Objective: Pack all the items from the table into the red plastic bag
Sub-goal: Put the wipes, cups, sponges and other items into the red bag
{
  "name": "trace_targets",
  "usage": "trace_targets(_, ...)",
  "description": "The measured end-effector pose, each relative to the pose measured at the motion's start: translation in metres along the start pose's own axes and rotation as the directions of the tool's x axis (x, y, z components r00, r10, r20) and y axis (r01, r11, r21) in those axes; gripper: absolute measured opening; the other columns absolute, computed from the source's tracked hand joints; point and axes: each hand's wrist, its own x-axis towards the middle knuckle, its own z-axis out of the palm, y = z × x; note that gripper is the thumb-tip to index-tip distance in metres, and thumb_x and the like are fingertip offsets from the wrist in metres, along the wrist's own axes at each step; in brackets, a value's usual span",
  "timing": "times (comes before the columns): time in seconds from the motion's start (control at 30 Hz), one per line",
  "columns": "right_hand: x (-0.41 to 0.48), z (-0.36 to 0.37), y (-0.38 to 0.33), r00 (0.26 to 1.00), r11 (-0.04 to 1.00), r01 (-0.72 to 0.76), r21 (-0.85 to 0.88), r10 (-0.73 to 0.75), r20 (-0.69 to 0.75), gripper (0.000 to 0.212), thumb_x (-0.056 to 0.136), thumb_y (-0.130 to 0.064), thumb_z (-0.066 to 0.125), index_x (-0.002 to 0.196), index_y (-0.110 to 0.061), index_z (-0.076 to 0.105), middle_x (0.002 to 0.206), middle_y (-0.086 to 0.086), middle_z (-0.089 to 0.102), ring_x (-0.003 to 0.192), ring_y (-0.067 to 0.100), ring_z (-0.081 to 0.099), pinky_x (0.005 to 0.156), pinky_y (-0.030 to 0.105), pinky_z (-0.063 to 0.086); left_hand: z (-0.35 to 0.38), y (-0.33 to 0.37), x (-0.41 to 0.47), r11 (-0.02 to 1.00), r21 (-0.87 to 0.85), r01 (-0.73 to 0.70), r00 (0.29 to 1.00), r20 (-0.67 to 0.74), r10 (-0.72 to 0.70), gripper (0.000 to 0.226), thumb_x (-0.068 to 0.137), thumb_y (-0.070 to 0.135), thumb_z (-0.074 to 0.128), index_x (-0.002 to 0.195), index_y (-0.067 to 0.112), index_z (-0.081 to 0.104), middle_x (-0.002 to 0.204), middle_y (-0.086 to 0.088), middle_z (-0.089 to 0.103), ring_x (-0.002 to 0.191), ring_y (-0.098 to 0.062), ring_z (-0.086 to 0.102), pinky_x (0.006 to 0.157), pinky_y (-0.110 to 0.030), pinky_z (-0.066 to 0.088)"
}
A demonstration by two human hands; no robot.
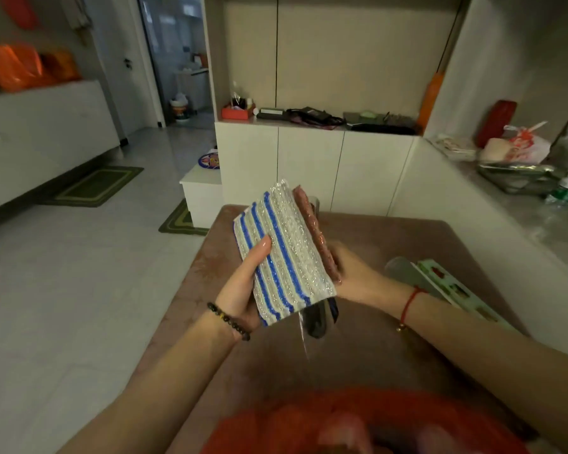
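Both hands holding up a wrapped pad pack over the table, bag below.

The striped pad pack (284,253), blue and silvery-white in clear wrap, is in the air above the brown table (374,244), tilted with its top leaning away. Left hand (243,286) grips its left edge, thumb flat across the striped face. Right hand (358,276) grasps the right edge, its fingers hidden behind the pack. A pink pad (315,234) is stacked against the pack's back, and a dark item (318,319) in loose clear film sticks out below; can't tell what it is. The red plastic bag (341,421) sits at the table's near end, blurred, right under the viewpoint. A green flat package (456,290) lies on the table to the right, beyond the right wrist.
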Motion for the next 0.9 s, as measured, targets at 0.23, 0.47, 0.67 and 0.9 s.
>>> trace_targets(0.23, -0.131, -0.017, -0.052, 0.996, 0.998, -0.045, 0.038, 0.048, -0.077, 0.078, 0.054, -0.042, 0.083, 0.122, -0.033, 0.045, 0.122, -0.002, 0.047, 0.110, 0.015, 0.052, 0.093, 0.028, 0.044, 0.058, -0.006, -0.096, 0.999, 0.037, 0.007, 0.988, 0.154, -0.013, 0.057, 0.034, 0.037, 0.089, 0.086, 0.018, 0.075, 0.091, -0.005, 0.076, 0.083, -0.017, 0.073, 0.075, -0.035, 0.060)
trace_targets(0.47, -0.202, -0.016, -0.058, 0.968, 0.511, -0.159, 0.845, 0.250, 0.031, 0.091, 0.052, -0.044, 0.081, 0.129, -0.012, 0.046, 0.097, 0.006, 0.069, 0.079, 0.019, 0.070, 0.066, 0.029, 0.058, 0.072, -0.025, -0.146, 0.918, 0.396, 0.026, 0.999, 0.007, -0.032, 0.111, 0.028, 0.053, 0.087, 0.127, 0.019, 0.052, 0.114, -0.003, 0.069, 0.100, -0.018, 0.067, 0.093, -0.038, 0.052)
trace_targets(0.67, -0.220, 0.015, -0.082, 0.961, 0.754, -0.181, 0.632, 0.271, -0.048, 0.043, 0.070, -0.020, 0.078, 0.107, -0.030, 0.059, 0.105, -0.006, 0.070, 0.092, 0.006, 0.068, 0.075, 0.022, 0.056, 0.088, -0.057, -0.167, 0.552, 0.834, 0.029, 0.997, -0.061, 0.040, 0.082, 0.087, 0.050, 0.044, 0.144, 0.025, -0.010, 0.144, 0.002, 0.039, 0.117, -0.010, 0.044, 0.103, -0.025, 0.032)
trace_targets(0.9, -0.236, 0.047, -0.074, 0.936, 0.674, -0.159, 0.721, 0.335, -0.107, 0.028, 0.078, -0.013, 0.072, 0.098, -0.029, 0.062, 0.105, -0.001, 0.071, 0.089, 0.010, 0.070, 0.074, 0.025, 0.057, -0.001, -0.049, -0.207, -0.007, 0.956, 0.292, 0.956, -0.293, -0.017, 0.104, 0.055, 0.081, 0.053, 0.141, 0.027, 0.027, 0.140, -0.006, 0.045, 0.128, -0.023, 0.045, 0.106, -0.034, 0.038)
